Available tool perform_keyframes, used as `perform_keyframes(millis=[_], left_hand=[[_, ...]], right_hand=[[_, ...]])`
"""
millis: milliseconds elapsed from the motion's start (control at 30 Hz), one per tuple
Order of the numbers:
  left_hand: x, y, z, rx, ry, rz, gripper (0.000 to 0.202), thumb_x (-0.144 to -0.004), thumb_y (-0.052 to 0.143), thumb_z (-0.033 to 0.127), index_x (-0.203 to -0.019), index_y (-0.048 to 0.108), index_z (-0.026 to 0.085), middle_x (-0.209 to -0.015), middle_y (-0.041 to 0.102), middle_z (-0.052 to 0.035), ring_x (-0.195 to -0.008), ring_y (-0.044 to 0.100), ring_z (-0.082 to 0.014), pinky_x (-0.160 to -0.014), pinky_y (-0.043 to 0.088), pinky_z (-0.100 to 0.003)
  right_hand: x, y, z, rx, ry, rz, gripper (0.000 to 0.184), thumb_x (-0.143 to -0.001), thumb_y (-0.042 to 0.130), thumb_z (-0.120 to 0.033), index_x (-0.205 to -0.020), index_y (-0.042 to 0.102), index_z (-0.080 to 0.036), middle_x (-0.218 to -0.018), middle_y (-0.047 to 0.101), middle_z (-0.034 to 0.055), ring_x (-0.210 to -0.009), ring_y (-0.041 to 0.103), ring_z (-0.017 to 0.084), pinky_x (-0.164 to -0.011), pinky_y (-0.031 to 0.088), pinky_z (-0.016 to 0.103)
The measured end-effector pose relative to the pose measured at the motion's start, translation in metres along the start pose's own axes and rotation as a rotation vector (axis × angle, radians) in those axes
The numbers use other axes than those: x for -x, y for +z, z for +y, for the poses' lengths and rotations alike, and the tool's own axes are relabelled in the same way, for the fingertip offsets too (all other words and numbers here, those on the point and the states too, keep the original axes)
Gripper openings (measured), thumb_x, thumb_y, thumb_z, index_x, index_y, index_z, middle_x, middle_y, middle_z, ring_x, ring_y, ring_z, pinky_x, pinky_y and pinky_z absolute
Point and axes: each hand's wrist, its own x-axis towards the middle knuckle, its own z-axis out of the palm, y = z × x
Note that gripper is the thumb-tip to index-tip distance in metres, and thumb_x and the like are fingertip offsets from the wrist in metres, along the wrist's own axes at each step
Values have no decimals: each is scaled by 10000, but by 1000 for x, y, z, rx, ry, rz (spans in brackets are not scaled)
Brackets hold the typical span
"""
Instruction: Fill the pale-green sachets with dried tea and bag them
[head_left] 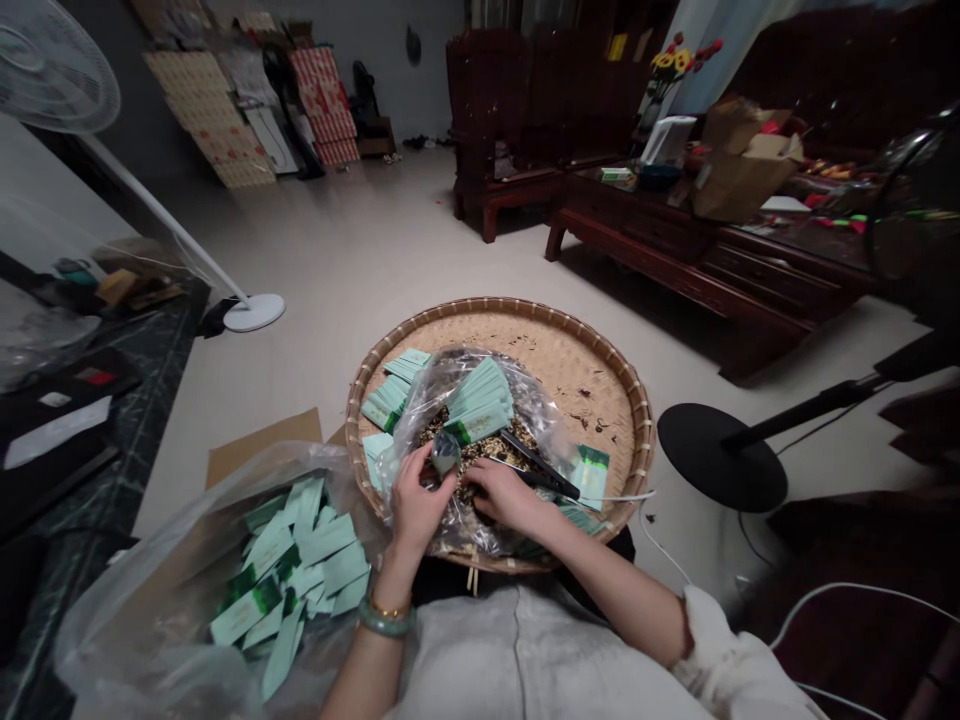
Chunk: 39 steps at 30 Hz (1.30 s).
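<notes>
My left hand is closed around a small pale green packet, its round mouth held open toward me. Just beside it, my right hand has its fingers curled down into a loose dried mix of dark and pale bits; the fingertips are partly hidden. The mix lies in a clear plastic bag. A fanned stack of green packets rests on top. Next to my right hand lies a black two-armed tool with a white cord.
The bag sits in a round woven bamboo tray over my lap, with more packet stacks along its left side. At left, a large plastic bag holds many green packets. A white fan, a black stand base and a wooden table stand around.
</notes>
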Motion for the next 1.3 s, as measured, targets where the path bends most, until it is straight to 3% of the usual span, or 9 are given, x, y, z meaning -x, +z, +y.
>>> perform_keyframes(millis=[167,333,467,667,833,1000,1300], left_hand=[[0,0,2,9,-4,3,430,-712,687,276,-1120,611,164,-1066,664,-106,-986,629,-240,-881,518,-404],[0,-1,2,13,-4,-7,441,-711,687,275,-1129,604,162,-1068,661,-107,-967,638,-236,-851,532,-387],[-1,-2,3,-13,29,-5,437,-698,688,251,-1119,609,162,-1057,660,-104,-921,645,-227,-811,542,-371],[-3,-4,12,-57,129,-37,434,-687,662,166,-1118,612,194,-1057,668,-80,-998,611,-240,-887,505,-411],[-4,-3,21,-62,218,-57,422,-689,653,153,-1104,621,224,-1048,671,-65,-1003,594,-248,-893,491,-424],[-3,-1,24,-77,247,-81,438,-689,634,121,-1113,616,228,-1048,667,-63,-998,588,-247,-894,487,-421],[-2,4,23,-88,259,-105,469,-692,638,122,-1145,596,234,-1074,657,-65,-1015,582,-250,-901,484,-430]], right_hand=[[-2,2,1,-61,-31,32,322,-700,643,-42,-992,661,-178,-990,621,65,-925,584,195,-822,451,290],[-2,-3,3,-221,54,134,246,-662,624,-13,-820,706,-184,-812,695,8,-781,634,165,-762,462,259],[0,-22,7,-370,144,210,214,-642,626,-57,-790,720,-179,-792,722,-2,-764,652,167,-752,469,261],[7,-59,1,-501,163,318,211,-668,612,-154,-852,714,-150,-788,719,21,-713,644,162,-654,486,250],[12,-82,-14,-298,53,472,203,-702,582,-132,-854,707,-183,-860,703,32,-767,634,160,-652,490,246],[14,-93,-28,-114,-73,511,170,-766,584,-113,-879,681,-195,-898,684,39,-806,630,164,-698,493,266],[11,-84,-40,111,-129,342,199,-824,556,-75,-955,651,-190,-962,637,70,-866,598,179,-752,478,283]])
